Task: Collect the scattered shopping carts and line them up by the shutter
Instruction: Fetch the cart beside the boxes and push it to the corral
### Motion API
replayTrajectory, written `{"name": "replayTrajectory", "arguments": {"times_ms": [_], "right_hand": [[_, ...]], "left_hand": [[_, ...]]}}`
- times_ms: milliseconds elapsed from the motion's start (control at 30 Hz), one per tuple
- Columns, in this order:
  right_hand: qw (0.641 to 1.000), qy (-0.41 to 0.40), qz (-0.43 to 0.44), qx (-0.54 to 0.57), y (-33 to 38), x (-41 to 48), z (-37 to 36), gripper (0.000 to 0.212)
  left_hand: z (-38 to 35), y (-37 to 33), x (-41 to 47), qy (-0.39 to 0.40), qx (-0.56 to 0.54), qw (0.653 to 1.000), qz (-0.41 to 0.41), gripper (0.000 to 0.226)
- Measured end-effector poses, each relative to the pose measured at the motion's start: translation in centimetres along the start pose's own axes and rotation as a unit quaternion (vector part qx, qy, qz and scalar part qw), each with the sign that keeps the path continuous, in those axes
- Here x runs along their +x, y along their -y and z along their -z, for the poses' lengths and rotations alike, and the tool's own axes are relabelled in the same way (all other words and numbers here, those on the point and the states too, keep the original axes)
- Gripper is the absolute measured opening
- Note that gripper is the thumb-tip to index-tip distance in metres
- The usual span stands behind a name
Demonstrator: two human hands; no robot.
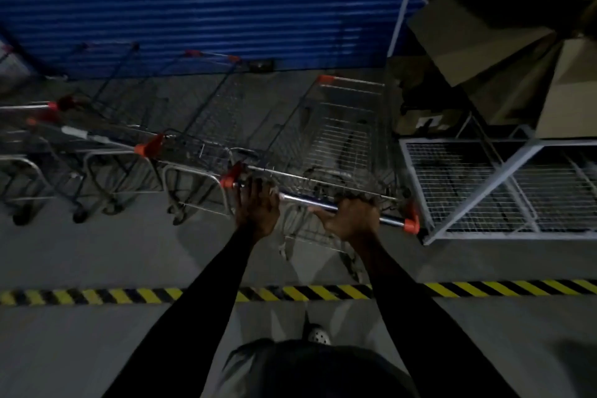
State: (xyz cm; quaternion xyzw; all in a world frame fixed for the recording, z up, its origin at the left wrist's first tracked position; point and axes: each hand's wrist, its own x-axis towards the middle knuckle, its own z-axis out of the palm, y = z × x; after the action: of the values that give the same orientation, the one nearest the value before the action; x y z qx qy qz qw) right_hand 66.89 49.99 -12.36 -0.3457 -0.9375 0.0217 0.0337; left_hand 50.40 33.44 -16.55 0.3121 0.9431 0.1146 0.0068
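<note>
The person stands behind one shopping cart (342, 139), nose toward the blue shutter (210, 3) at 12 o'clock and not far short of it. It sits just beside a white wire rack (484, 184) at 2 o'clock. The right hand (350, 218) has its fingers curled round the handle bar (307, 202). The left hand (256, 208) lies over the bar near its orange end cap, fingers pointing forward; in this dim light I cannot tell whether they hook under. The cart looks like a stiff steel-wire frame on castors. It is likely light to roll but apt to swerve, so the bar, gripped wide with both hands, is the sensible hold. At 10 o'clock a row of parked carts (206, 126) faces the shutter. I count three there for certain, perhaps a fourth at the edge, so four or five carts in all. One hazard stripe (80, 296) crosses the floor at 6 o'clock.
</note>
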Motion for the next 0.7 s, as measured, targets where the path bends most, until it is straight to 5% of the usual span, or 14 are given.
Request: {"name": "replayTrajectory", "arguments": {"times_ms": [233, 300, 467, 600, 700], "right_hand": [[0.997, -0.057, -0.033, 0.045, 4.2, 4.0, -3.4, 0.073], [0.995, -0.075, -0.005, 0.072, 4.7, 3.9, -4.3, 0.062], [0.994, -0.068, 0.062, 0.062, 4.8, 3.3, -6.4, 0.096], [0.983, -0.129, 0.11, 0.065, 5.8, 1.9, -8.3, 0.084], [0.978, -0.146, 0.132, 0.072, 7.0, 1.2, -8.8, 0.081]], "left_hand": [[1.1, -0.8, 2.0, 0.095, 0.052, 0.994, 0.018, 0.109], [1.3, -1.4, 2.2, 0.106, 0.056, 0.992, 0.033, 0.112], [0.7, -1.3, 2.2, 0.113, -0.027, 0.991, 0.063, 0.124], [-0.2, -0.7, 1.2, 0.088, -0.045, 0.994, 0.047, 0.12], [-2.0, 0.9, -0.6, 0.145, -0.065, 0.986, 0.058, 0.104]]}}
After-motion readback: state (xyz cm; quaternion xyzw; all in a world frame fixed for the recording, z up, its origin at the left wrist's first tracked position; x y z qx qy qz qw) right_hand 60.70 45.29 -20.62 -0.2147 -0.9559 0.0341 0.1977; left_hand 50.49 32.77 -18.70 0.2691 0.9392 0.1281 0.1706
